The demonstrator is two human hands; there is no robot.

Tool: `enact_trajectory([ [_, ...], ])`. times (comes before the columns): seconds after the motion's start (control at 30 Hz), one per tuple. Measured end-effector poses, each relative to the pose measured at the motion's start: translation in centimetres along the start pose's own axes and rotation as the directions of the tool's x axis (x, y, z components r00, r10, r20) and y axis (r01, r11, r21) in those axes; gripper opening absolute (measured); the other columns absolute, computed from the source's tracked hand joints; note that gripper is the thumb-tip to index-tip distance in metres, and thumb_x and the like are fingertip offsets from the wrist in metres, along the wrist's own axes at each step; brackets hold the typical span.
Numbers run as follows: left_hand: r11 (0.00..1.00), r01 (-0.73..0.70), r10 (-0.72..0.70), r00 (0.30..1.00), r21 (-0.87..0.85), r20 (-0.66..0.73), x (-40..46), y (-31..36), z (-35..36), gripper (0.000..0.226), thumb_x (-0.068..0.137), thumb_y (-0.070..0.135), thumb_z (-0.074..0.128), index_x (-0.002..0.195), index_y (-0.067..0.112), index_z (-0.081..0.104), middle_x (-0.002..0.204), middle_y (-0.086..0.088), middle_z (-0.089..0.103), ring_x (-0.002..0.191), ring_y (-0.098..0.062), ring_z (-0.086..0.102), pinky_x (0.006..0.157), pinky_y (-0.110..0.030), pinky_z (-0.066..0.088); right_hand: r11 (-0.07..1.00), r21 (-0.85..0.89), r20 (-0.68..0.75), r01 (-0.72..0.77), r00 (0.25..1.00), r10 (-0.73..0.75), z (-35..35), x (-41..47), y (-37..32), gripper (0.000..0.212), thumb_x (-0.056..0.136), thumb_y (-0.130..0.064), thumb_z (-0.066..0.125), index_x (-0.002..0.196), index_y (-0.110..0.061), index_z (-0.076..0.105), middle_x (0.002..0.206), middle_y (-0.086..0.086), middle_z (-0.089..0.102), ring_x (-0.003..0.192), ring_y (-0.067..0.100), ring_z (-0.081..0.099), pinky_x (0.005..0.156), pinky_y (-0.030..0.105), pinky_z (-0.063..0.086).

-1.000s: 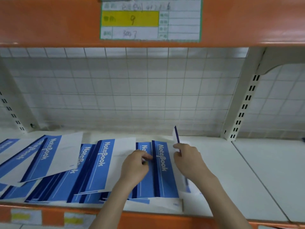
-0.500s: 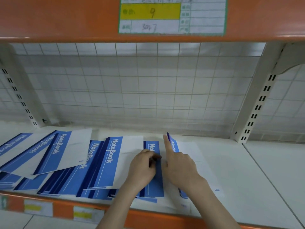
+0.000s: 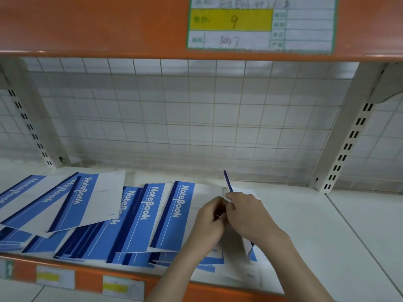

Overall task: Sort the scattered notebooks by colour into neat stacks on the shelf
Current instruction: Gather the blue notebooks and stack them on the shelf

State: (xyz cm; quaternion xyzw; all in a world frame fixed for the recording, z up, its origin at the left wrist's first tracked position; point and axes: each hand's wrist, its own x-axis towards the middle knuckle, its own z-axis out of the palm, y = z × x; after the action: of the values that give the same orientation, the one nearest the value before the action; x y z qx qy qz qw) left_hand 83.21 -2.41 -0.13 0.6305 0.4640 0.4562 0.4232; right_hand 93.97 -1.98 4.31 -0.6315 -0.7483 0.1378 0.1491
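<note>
Several blue-and-white notebooks marked "NoteBook" lie fanned and overlapping on the white shelf (image 3: 305,225), from the far left to the middle. The nearest flat one (image 3: 174,214) lies just left of my hands. My right hand (image 3: 248,214) holds a thin notebook (image 3: 227,182) tilted up on edge, its blue spine pointing up and back. My left hand (image 3: 209,219) is curled against the right one and grips that same notebook from the left. Their fingers meet and hide the cover between them.
A white wire grid (image 3: 196,118) closes the back of the shelf. A slotted upright (image 3: 349,144) stands at the right, another (image 3: 30,127) at the left. The orange beam (image 3: 87,25) overhead carries a label (image 3: 259,22). Bare shelf lies right of my hands.
The notebook in my right hand has been raised on edge again and my left hand has moved right to join it. Another blue notebook now shows flat left of my hands.
</note>
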Motion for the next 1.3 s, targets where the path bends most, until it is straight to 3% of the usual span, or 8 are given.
enact_trajectory([
  [0.17, 0.875, -0.004, 0.162, 0.945, 0.485, -0.285, 0.2, -0.7, -4.3, 0.021, 0.088, 0.005, 0.055, 0.092, 0.026, 0.059, 0.099, 0.009, 0.058, 0.095, -0.003, 0.054, 0.079, -0.013, 0.043, 1.000, 0.000, -0.016, -0.031, 0.999, 0.031, -0.6, 0.1, -1.5, 0.029, 0.090, -0.008, 0.033, 0.064, -0.016, 0.025, 0.092, 0.012, 0.058, 0.069, 0.027, 0.045, 0.059, 0.029, 0.035],
  [0.33, 0.537, 0.336, -0.069, 0.931, 0.774, -0.357, 0.3, -2.2, -7.9, 0.049, 0.092, 0.039, 0.053, 0.133, 0.016, 0.042, 0.136, -0.007, 0.040, 0.130, -0.026, 0.032, 0.104, -0.037, 0.035, 1.000, 0.011, -0.005, -0.012, 1.000, 0.013, 0.1, 0.8, -4.3, 0.030, 0.093, -0.010, 0.033, 0.064, -0.016, 0.027, 0.097, 0.015, 0.062, 0.068, 0.024, 0.047, 0.061, 0.027, 0.038],
  [0.57, 0.778, 0.355, -0.239, 0.930, 0.519, -0.278, 1.4, -2.2, -9.4, 0.049, 0.091, 0.018, 0.059, 0.134, 0.003, 0.039, 0.131, -0.014, 0.046, 0.110, -0.022, 0.050, 0.083, -0.023, 0.043, 0.995, 0.023, 0.046, 0.099, 0.994, -0.100, 1.7, 2.4, -8.9, 0.033, 0.095, -0.011, 0.036, 0.125, -0.014, 0.049, 0.108, 0.016, 0.062, 0.086, 0.030, 0.058, 0.074, 0.034, 0.050],
  [0.7, 0.905, 0.326, -0.285, 0.941, 0.272, -0.181, 1.7, -1.9, -10.8, 0.022, 0.095, 0.004, 0.046, 0.079, 0.007, 0.061, 0.079, -0.008, 0.065, 0.072, -0.018, 0.056, 0.062, -0.024, 0.043, 0.992, 0.050, 0.047, 0.120, 0.991, -0.122, 3.6, 2.3, -10.9, 0.038, 0.098, -0.020, 0.032, 0.135, -0.016, 0.042, 0.120, 0.016, 0.060, 0.104, 0.034, 0.057, 0.085, 0.038, 0.050],
  [0.8, 0.935, 0.349, -0.339, 0.929, 0.053, -0.148, 1.2, -2.2, -11.7, 0.030, 0.098, 0.008, 0.041, 0.078, 0.001, 0.063, 0.079, -0.019, 0.067, 0.077, -0.031, 0.063, 0.073, -0.042, 0.050, 0.993, -0.005, 0.033, 0.120, 0.992, -0.120, 4.7, 2.1, -11.1, 0.041, 0.096, -0.024, 0.034, 0.137, -0.018, 0.039, 0.119, 0.012, 0.060, 0.103, 0.032, 0.058, 0.081, 0.035, 0.048],
  [0.93, 0.878, 0.439, -0.465, 0.877, -0.192, -0.123, 1.2, -2.2, -11.8, 0.030, 0.097, 0.016, 0.044, 0.077, 0.017, 0.066, 0.077, -0.003, 0.071, 0.078, -0.016, 0.067, 0.066, -0.028, 0.049, 0.982, -0.138, 0.022, 0.132, 0.991, -0.130, 5.7, 1.8, -11.1, 0.058, 0.089, -0.032, 0.047, 0.143, -0.020, 0.028, 0.118, 0.008, 0.061, 0.101, 0.029, 0.059, 0.074, 0.030, 0.045],
  [1.13, 0.929, 0.368, -0.371, 0.923, -0.043, -0.099, 1.3, -2.4, -11.6, 0.025, 0.095, 0.033, 0.052, 0.081, 0.019, 0.067, 0.084, -0.002, 0.069, 0.085, -0.016, 0.065, 0.077, -0.030, 0.049, 0.986, -0.141, -0.012, 0.085, 0.996, -0.088, 6.1, 1.2, -10.5, 0.050, 0.083, -0.039, 0.051, 0.125, -0.012, 0.043, 0.100, 0.002, 0.063, 0.090, 0.023, 0.062, 0.065, 0.025, 0.039],
  [1.3, 0.948, 0.308, -0.304, 0.951, 0.076, -0.052, 1.2, -3.0, -11.4, 0.019, 0.088, 0.020, 0.063, 0.101, 0.008, 0.058, 0.099, -0.013, 0.064, 0.087, -0.021, 0.061, 0.075, -0.031, 0.047, 0.906, 0.418, 0.120, -0.061, 0.993, 0.011, 3.8, 1.1, -5.9, 0.045, 0.088, -0.034, 0.057, 0.131, -0.027, 0.046, 0.123, -0.003, 0.059, 0.104, 0.014, 0.060, 0.080, 0.021, 0.045],
])
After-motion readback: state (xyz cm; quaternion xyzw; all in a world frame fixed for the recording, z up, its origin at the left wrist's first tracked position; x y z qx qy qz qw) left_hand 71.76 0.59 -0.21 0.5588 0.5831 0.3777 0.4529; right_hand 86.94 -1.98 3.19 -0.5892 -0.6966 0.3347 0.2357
